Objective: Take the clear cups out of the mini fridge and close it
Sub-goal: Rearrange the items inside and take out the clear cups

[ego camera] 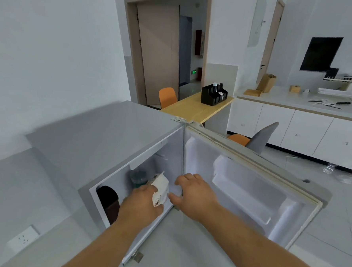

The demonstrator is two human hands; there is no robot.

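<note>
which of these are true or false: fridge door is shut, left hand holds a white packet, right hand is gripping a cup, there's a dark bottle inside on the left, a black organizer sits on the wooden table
1. The mini fridge door is shut. False: it is swung wide open to the right.
2. The left hand holds a white packet. True.
3. The right hand is gripping a cup. False: its fingers are spread and hold nothing.
4. A dark bottle stands inside the fridge on the left. True.
5. A black organizer sits on the wooden table. True.
</note>
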